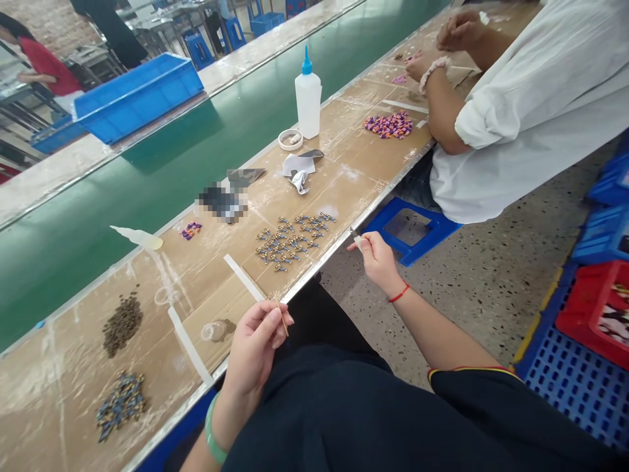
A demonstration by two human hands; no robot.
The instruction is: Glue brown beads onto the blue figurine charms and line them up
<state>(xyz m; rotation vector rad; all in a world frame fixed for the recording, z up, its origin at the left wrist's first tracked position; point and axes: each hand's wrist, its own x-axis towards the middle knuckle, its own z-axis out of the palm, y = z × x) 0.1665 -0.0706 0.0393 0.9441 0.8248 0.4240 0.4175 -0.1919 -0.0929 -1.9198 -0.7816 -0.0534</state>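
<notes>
My left hand [260,334] pinches a thin yellowish stick [282,319] in front of the table's near edge. My right hand [377,259], with a red string at the wrist, is closed on a small white-handled tool with a dark tip [356,238]; its exact kind is unclear. Between and beyond the hands, small blue-and-gold pieces [289,239] lie spread on the brown tabletop. A denser heap of blue-and-gold pieces [120,403] sits at the lower left, below a pile of small brown bits [122,321]. Near my left hand lies a clear round blob [213,331].
A white squeeze bottle [308,101] stands beside a tape roll [290,139]; another bottle [137,237] lies on its side. A co-worker in a white shirt [540,124] sits at right near purple-orange pieces [388,124]. A blue crate [140,95] stands beyond the green belt [236,111].
</notes>
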